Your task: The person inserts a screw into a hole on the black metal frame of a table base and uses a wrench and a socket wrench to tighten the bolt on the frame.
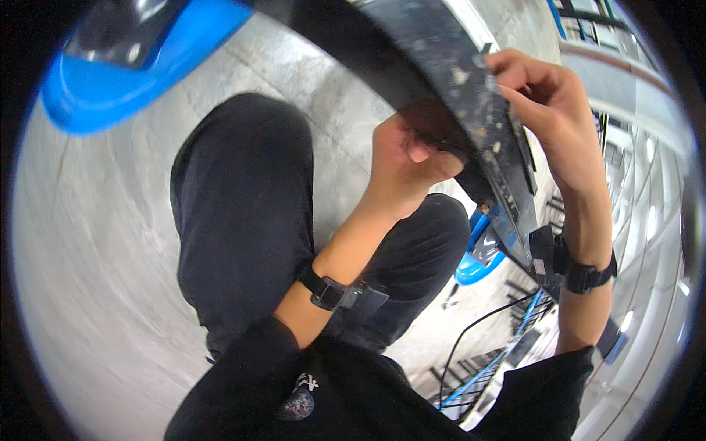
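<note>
A long black panel (471,81) with pale scuffs and specks runs slantwise across the upper middle; I cannot tell what it belongs to. My left hand (412,158) is closed at the panel's near edge, its fingertips partly behind a dark, see-through strip (382,55). Whatever lies in those fingers is hidden. On the panel's other side, my right hand (548,99) has its fingers bent and pressed together against the edge. What they pinch there is too small to make out. Each wrist wears a black strap with a small box.
A blue rounded base (110,106) with a black part on it stands at upper left. Below the panel's lower end is another blue piece (478,268). A black cable (471,323) curves down near my right forearm. My bent knees (246,147) are beneath, over grey floor.
</note>
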A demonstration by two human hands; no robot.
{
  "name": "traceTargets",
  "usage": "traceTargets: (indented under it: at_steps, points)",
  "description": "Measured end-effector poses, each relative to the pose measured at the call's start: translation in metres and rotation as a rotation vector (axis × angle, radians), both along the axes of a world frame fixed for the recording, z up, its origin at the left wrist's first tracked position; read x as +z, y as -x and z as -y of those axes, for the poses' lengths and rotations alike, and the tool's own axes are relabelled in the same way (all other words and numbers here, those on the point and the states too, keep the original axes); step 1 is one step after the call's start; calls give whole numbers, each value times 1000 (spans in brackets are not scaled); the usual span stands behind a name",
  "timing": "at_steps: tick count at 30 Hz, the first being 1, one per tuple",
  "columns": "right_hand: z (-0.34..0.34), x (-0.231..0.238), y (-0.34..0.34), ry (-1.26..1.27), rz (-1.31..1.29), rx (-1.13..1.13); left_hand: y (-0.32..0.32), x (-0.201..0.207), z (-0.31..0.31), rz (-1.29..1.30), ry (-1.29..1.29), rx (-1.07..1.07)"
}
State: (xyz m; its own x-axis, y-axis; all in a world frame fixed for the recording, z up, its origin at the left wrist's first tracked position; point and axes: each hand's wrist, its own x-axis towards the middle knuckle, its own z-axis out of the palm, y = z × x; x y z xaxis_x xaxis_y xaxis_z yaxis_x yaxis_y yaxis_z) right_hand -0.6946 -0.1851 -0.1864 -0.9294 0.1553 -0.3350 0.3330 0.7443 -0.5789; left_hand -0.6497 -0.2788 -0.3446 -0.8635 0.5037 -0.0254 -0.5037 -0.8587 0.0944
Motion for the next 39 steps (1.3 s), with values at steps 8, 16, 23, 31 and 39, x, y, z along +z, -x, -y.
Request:
traceTargets:
  at_steps: [8,16,23,31,39]
  points:
    - [1,5,-2,87,109,-32,-9,1,2,-117,52,167]
    - [10,13,-3,96,192,20,-17,7,1,-187,251,371]
    - [15,19,-26,43,117,67,-21,0,6,-349,397,459]
    - [34,6,-44,-306,-20,306,-18,8,8,-201,272,243]
    - [25,2,-42,-349,-199,272,-4,17,16,-87,222,60]
